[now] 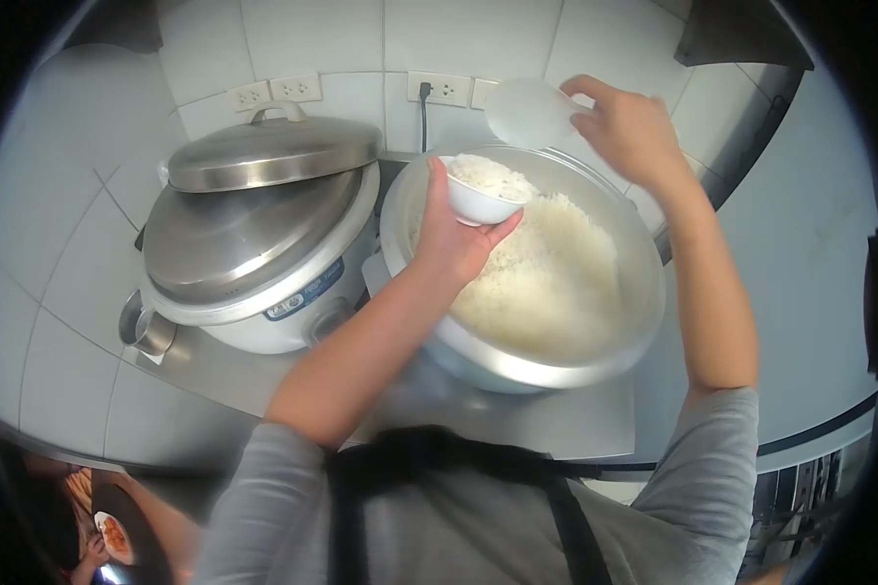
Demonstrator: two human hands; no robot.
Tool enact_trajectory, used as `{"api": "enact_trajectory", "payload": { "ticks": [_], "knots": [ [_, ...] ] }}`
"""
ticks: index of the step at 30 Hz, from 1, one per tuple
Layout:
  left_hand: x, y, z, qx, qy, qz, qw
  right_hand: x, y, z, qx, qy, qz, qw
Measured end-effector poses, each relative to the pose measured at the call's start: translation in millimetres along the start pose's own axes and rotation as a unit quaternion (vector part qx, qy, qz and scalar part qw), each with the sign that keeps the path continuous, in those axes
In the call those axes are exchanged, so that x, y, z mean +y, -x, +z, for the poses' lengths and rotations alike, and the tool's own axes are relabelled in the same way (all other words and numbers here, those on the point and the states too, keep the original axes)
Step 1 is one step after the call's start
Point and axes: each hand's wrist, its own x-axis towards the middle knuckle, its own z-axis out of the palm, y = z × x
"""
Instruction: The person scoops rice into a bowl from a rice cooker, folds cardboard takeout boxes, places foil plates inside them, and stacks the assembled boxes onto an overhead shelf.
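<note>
My left hand (456, 234) is wrapped under a small white bowl (483, 207) heaped with cooked rice (491, 175). The bowl is tilted a little and sits above the left part of a large metal pot (527, 373). Inside that pot is a broad mass of white rice (546, 278), partly hazy. My right hand (634, 132) is raised over the pot's far right rim, its fingers closed on the edge of a pale round plastic piece (529, 114). Whether this piece has a handle is hidden by my fingers.
A big rice cooker (263, 327) stands left of the pot, a second metal lid (273, 156) resting tilted on its own lid. Beside it hangs a small metal cup (148, 327). Wall sockets (439, 90) hold a plugged cord. At lower left, a person (93, 546) is near a plate of food (114, 536).
</note>
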Motion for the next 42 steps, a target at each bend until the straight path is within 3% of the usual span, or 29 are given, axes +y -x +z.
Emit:
{"api": "enact_trajectory", "payload": {
  "ticks": [1, 2, 6, 7, 10, 11, 13, 15, 17, 21, 30, 36, 42],
  "knots": [
    [2.1, -1.6, -1.2, -0.006, 0.010, 0.010, 1.000, 13.3, -3.2, -1.6, -0.078, -0.155, 0.052, 0.984],
    [4.2, -2.4, -2.6, -0.010, 0.020, 0.019, 1.000, 20.1, -5.6, 0.8, -0.156, -0.304, 0.102, 0.934],
    [15.5, -4.1, -6.2, -0.078, -0.004, 0.030, 0.997, 13.2, -3.8, 37.9, -0.247, -0.359, 0.135, 0.890],
    [20.2, -6.9, -11.9, -0.092, -0.014, 0.041, 0.995, 22.2, -8.4, 47.0, -0.207, -0.385, 0.112, 0.893],
    [35.5, -5.0, -30.4, -0.070, -0.053, 0.106, 0.990, 56.2, -39.1, 81.9, -0.106, -0.309, 0.195, 0.925],
    [41.5, -5.4, -33.1, -0.058, -0.067, 0.136, 0.987, 66.9, -41.7, 109.2, -0.095, -0.116, 0.168, 0.974],
    [45.9, -1.3, -40.9, -0.028, -0.105, 0.184, 0.977, 34.7, -31.5, 134.7, -0.189, 0.158, 0.103, 0.964],
    [47.6, 0.5, -44.7, -0.009, -0.128, 0.223, 0.966, 30.3, -25.0, 186.2, -0.234, 0.237, 0.037, 0.942],
    [46.2, -0.6, -48.3, 0.003, -0.139, 0.249, 0.958, 22.8, -18.7, 212.0, -0.197, 0.267, -0.024, 0.943],
    [45.5, -5.8, -59.4, -0.018, -0.129, 0.272, 0.953, -1.1, -9.6, 215.3, -0.191, 0.262, -0.122, 0.938],
    [48.1, -16.0, -71.1, -0.032, -0.105, 0.280, 0.954, -32.5, 12.8, 203.9, -0.251, 0.143, -0.055, 0.956],
    [47.6, -17.3, -75.7, -0.067, -0.086, 0.292, 0.950, -51.5, 34.0, 192.4, -0.209, 0.119, -0.125, 0.963],
    [46.9, -17.7, -74.8, -0.070, -0.095, 0.299, 0.947, -75.4, 55.9, 160.3, -0.238, 0.109, -0.181, 0.948]
  ]
}}
